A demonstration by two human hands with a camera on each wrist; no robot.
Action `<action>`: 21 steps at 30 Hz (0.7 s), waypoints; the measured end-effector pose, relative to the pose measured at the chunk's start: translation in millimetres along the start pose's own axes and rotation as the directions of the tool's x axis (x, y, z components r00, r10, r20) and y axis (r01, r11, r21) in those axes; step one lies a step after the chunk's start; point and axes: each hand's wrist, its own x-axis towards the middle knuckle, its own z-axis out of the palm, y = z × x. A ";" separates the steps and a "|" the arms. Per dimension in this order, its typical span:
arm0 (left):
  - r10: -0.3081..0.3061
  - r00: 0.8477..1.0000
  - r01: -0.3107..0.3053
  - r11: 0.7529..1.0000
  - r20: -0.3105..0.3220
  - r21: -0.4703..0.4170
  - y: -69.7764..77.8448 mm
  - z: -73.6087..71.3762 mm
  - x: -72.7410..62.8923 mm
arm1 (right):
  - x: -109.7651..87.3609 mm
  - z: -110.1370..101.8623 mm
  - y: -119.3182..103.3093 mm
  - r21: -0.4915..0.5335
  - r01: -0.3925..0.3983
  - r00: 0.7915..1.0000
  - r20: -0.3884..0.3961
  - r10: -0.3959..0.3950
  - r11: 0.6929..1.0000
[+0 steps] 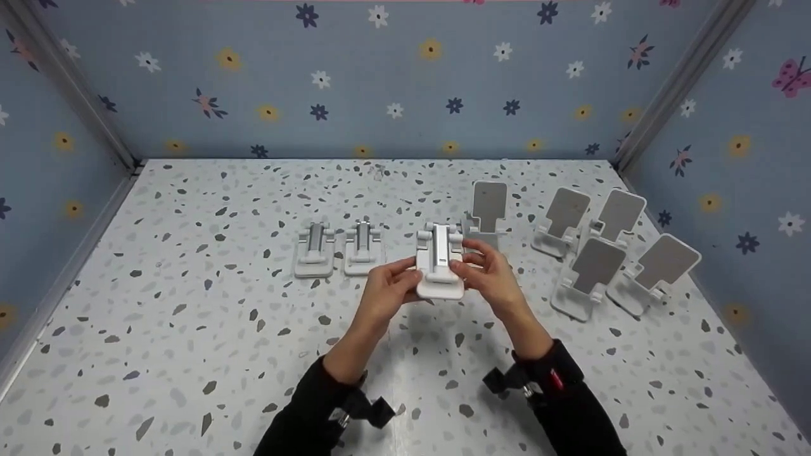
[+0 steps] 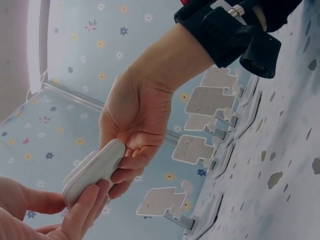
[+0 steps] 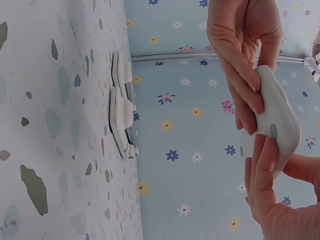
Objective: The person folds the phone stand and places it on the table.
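Both hands hold a white folding phone stand [image 1: 440,288] above the table, folded flat, its silver hinged arm facing up. My left hand [image 1: 388,288] grips its left edge between thumb and fingers. On the opposite edge my right hand [image 1: 491,275] pinches it, thumb on top and fingers beneath. The left wrist view shows the stand [image 2: 95,170] edge-on between the hands. In the right wrist view the stand's smooth underside [image 3: 280,120] appears, with fingers of both hands pressed on it. Left of the hands, two folded phone stands [image 1: 314,253] [image 1: 363,250] lie side by side.
Unfolded phone stands stand to the right: one [image 1: 490,206] just behind the right hand, and several more [image 1: 595,266] grouped near the right wall. The speckled white table [image 1: 190,329] is bounded by blue flowered panels [image 1: 355,76] at the back and sides.
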 end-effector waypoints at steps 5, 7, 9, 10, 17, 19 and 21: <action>-0.013 1.000 0.013 1.000 -0.021 0.002 1.9 -6.9 0.6 | 3.5 0.6 1.6 -0.032 -0.001 1.000 0.007 0.001 0.999; -0.015 0.999 0.015 1.000 -0.044 0.011 4.2 -13.1 0.9 | 7.4 -2.2 1.1 -0.075 0.013 1.000 0.006 -0.013 0.997; -0.019 0.996 0.022 0.999 -0.084 0.033 6.9 -21.8 1.7 | 13.8 -7.9 1.0 -0.122 0.037 0.999 -0.011 -0.039 0.992; -0.024 0.994 0.029 0.999 -0.109 0.045 8.2 -27.1 2.2 | 18.0 -11.9 0.7 -0.147 0.049 0.998 -0.025 -0.053 0.988; -0.078 0.967 0.116 0.983 -0.242 0.146 13.9 -72.9 5.9 | 49.6 -45.5 -7.7 -0.290 0.014 0.975 -0.208 -0.077 0.957; -0.084 0.961 0.131 0.977 -0.262 0.166 17.2 -85.6 5.6 | 56.8 -54.4 -11.8 -0.290 -0.021 0.965 -0.257 -0.056 0.957; -0.098 0.950 0.158 0.970 -0.297 0.184 19.0 -100.1 5.3 | 62.1 -61.2 -14.3 -0.286 -0.047 0.953 -0.301 -0.043 0.957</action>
